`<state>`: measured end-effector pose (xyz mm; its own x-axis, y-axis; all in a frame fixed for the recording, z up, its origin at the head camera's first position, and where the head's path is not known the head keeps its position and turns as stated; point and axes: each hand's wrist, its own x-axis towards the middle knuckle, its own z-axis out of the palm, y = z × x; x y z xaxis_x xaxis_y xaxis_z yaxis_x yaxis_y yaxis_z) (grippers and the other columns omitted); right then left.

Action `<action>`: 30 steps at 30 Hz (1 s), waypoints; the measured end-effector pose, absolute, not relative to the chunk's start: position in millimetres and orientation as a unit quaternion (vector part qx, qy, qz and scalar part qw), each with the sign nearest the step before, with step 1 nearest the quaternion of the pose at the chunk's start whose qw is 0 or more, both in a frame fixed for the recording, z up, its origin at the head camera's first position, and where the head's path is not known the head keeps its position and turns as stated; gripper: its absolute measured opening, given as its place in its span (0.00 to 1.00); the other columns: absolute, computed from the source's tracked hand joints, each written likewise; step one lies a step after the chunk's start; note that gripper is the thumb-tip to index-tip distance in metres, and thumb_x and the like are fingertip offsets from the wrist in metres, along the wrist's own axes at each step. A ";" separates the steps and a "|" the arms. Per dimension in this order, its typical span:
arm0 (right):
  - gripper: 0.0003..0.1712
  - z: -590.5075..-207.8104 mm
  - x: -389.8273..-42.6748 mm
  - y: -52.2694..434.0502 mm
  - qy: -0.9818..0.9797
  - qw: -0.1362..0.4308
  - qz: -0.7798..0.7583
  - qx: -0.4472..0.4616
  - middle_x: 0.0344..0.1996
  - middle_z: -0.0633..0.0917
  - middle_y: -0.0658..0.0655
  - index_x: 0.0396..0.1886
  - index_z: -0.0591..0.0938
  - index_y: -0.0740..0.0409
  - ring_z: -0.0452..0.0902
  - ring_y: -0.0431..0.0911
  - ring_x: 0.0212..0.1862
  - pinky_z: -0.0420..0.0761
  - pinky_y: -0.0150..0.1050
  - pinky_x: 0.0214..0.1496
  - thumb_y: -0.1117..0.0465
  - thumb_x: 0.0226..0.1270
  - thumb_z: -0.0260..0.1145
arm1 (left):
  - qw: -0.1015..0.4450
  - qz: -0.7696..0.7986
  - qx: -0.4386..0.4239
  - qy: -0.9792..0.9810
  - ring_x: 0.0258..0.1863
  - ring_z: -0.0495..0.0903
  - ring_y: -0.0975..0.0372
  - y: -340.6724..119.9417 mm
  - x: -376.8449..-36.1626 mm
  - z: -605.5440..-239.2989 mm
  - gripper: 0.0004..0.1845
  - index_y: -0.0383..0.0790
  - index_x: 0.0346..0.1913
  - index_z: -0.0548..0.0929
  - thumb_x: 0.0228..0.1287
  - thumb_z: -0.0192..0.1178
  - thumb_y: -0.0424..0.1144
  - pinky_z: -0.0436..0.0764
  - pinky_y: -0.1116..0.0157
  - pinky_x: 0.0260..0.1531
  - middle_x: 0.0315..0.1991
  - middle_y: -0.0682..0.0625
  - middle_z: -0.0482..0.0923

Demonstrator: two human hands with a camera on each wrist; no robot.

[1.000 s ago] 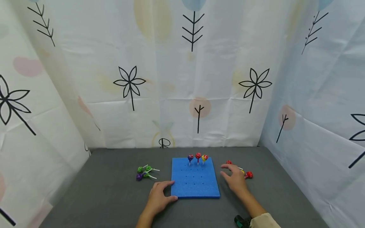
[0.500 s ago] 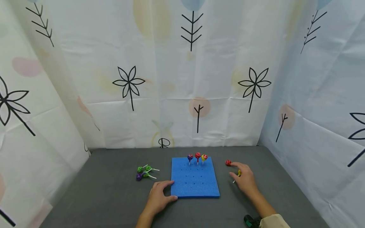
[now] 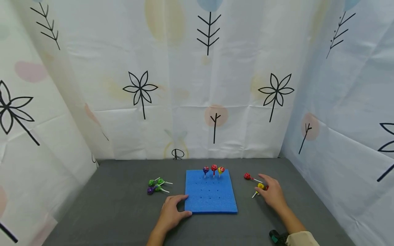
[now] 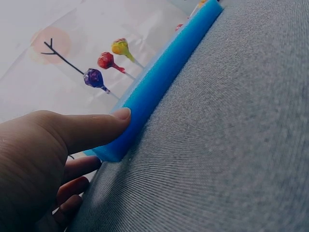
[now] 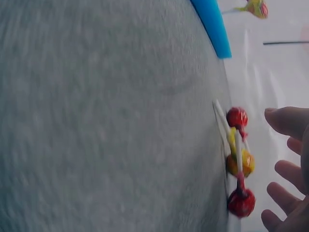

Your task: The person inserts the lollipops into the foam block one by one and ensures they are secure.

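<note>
Blue board (image 3: 210, 205) braced by the spread left hand (image 3: 172, 210), the gaping, empty right hand (image 3: 273, 195), probably selecting, should next pinch a lollipop (image 3: 261, 185).

At the near right, a plain cream-coloured sleeve (image 3: 302, 238) covers part of the right forearm (image 3: 292, 218), its cuff ending well short of the wrist. Beside the cuff shows a small dark device (image 3: 276, 235), rounded at its end and marked with a green patch; finer detail is too small to tell. The right hand (image 3: 273, 194) is bare. At the near left, the left forearm (image 3: 158, 233) and left hand (image 3: 171, 212) are bare too, the thumb (image 4: 94, 130) tipped with a short, rounded nail (image 4: 124, 113).
</note>
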<state>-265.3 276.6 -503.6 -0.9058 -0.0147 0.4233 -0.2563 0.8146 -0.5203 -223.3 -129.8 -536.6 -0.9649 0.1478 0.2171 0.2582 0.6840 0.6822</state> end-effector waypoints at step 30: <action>0.33 -511.6 -264.8 300.0 -0.933 0.103 0.333 -0.088 0.59 0.71 0.78 0.60 0.73 0.74 0.64 0.71 0.60 0.64 0.64 0.59 0.53 0.66 0.66 | 0.075 -0.379 -0.116 -0.915 0.55 0.69 0.50 -129.3 -221.3 -534.7 0.32 0.46 0.56 0.83 0.44 0.77 0.50 0.66 0.43 0.53 0.55 0.47 0.79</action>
<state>-264.8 300.0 -511.6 -0.9631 0.2336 0.1334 0.0965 0.7631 -0.6391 -221.3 -129.3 -534.7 -0.9618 0.1552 0.2255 0.2692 0.6864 0.6756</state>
